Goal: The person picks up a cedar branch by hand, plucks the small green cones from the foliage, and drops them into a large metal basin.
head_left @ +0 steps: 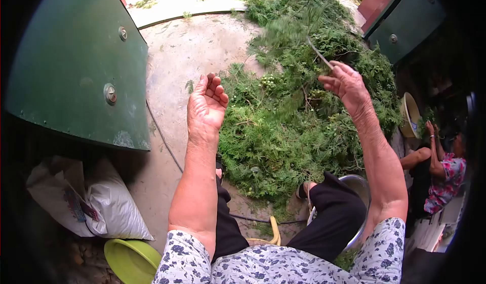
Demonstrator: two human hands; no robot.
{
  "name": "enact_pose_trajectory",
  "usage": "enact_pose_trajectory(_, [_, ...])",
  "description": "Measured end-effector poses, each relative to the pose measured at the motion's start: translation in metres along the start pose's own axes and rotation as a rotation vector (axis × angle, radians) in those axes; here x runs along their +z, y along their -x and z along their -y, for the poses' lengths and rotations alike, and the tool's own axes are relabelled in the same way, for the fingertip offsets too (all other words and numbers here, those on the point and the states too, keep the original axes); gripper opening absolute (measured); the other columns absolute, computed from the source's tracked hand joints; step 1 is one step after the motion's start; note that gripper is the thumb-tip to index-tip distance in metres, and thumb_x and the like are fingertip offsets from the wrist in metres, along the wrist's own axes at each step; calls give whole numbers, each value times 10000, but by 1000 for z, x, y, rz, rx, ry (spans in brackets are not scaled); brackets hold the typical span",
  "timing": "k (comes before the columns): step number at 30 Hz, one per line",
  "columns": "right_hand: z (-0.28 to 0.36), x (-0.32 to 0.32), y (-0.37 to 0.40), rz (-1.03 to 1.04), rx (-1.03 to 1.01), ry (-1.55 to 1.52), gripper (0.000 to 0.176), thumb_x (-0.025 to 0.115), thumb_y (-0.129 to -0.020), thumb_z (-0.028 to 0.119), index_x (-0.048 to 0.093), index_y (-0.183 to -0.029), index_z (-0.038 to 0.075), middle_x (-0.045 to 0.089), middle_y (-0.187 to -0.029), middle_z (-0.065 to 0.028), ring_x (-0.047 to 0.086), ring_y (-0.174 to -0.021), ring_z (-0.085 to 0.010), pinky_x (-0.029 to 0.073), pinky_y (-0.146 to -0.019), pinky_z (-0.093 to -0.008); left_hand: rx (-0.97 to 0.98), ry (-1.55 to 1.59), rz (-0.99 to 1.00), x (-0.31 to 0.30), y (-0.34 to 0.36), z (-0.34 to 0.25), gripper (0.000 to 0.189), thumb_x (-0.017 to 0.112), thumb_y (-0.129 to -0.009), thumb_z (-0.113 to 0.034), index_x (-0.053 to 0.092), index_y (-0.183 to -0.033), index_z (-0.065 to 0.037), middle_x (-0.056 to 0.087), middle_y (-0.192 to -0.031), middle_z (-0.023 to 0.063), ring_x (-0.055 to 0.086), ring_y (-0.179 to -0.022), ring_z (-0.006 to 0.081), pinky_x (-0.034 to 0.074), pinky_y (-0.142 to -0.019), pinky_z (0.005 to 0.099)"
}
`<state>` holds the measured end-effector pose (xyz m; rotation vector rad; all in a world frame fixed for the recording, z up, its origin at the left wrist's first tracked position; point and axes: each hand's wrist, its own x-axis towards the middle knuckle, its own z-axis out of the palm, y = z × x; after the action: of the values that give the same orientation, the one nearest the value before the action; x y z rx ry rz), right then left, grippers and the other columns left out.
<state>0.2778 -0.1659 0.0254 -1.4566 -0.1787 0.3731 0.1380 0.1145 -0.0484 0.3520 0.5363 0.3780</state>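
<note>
My right hand, raised over the pile, grips the thin bare stem of an evergreen branch. The branch points up and away, and its leafy end is smeared by motion. Palm up, my left hand is over the concrete at the pile's left edge. Its fingers are loosely curled with the palm showing, and I see nothing held in it. A small green sprig appears just left of that thumb. Beneath and beyond both hands spreads a large heap of cut evergreen branches.
Green metal doors stand at left and right. White sacks and a lime-green basin are lower left. A metal basin is by my right knee. At far right another person handles greenery near a yellowish tub. A hose crosses the floor.
</note>
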Motion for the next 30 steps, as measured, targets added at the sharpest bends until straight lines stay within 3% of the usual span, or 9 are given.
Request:
enact_pose_trajectory(1, [24, -3, -24, -12, -105, -146, 364, 530, -902, 163, 445, -1159, -80, 538, -1071, -156, 625, -883, -212, 532, -767, -305, 6, 0, 6, 2, 0, -2, 147, 578, -870, -239, 606, -889, -96, 617, -782, 0, 548, -672, 112, 452, -594, 268])
enact_pose_trajectory(4, [44, 4, -45, -63, -226, -251, 322, 527, -902, 139, 472, -1140, -71, 566, -1038, -144, 610, -933, -216, 515, -808, -309, 4, 18, -43, 3, 1, -5, 156, 575, -872, -244, 601, -903, -93, 608, -788, 0, 534, -657, 112, 443, -595, 264])
enact_pose_trajectory(6, [22, 14, -33, -79, -261, -106, 264, 522, -902, 116, 509, -1099, -58, 591, -1002, -137, 619, -917, -214, 525, -783, -305, 12, 32, -33, 2, 0, -8, 162, 573, -873, -248, 600, -902, -90, 605, -789, 1, 533, -658, 112, 440, -592, 262])
enact_pose_trajectory(11, [-107, 2, 5, -207, 171, -186, 170, 523, -897, 111, 570, -1009, -9, 631, -851, -94, 652, -716, -181, 549, -602, -282, 23, 70, -12, 4, 2, -16, 153, 568, -878, -238, 597, -880, -88, 612, -767, 4, 543, -637, 117, 438, -569, 262])
enact_pose_trajectory(14, [-189, -12, 33, -291, 379, -148, 166, 529, -889, 113, 576, -993, -8, 627, -819, -88, 637, -653, -159, 534, -553, -261, 19, 72, 22, -3, -2, -22, 178, 556, -873, -236, 590, -894, -62, 601, -813, 13, 523, -697, 130, 426, -648, 296])
enact_pose_trajectory(22, [-301, 11, 70, -128, 706, 112, 169, 508, -895, 119, 582, -1006, 15, 627, -872, -70, 625, -646, -139, 522, -520, -253, 34, 74, 49, 2, 2, -21, 176, 538, -884, -207, 564, -916, -35, 584, -835, 26, 509, -712, 134, 410, -665, 299])
enact_pose_trajectory(26, [-308, 45, 44, 133, 552, 347, 359, 490, -861, 106, 496, -1195, -25, 597, -1039, -133, 617, -659, -147, 489, -504, -244, 35, 48, 25, 2, 4, -19, 185, 538, -892, -230, 572, -931, -53, 590, -810, 25, 524, -682, 127, 435, -629, 284])
enact_pose_trajectory(27, [-318, 51, 38, 149, 433, 374, 384, 491, -858, 96, 470, -1222, -24, 563, -1115, -142, 615, -646, -148, 490, -501, -250, 40, 48, 23, 2, 5, -19, 185, 538, -892, -230, 572, -931, -53, 590, -810, 25, 524, -682, 127, 435, -629, 284])
enact_pose_trajectory(30, [-345, 69, -1, 236, 355, 528, 448, 497, -856, 89, 407, -1286, 4, 490, -1224, -148, 615, -635, -155, 490, -495, -256, 25, 31, 45, 0, 4, -19, 185, 533, -896, -230, 573, -933, -53, 591, -811, 24, 526, -683, 122, 432, -629, 275])
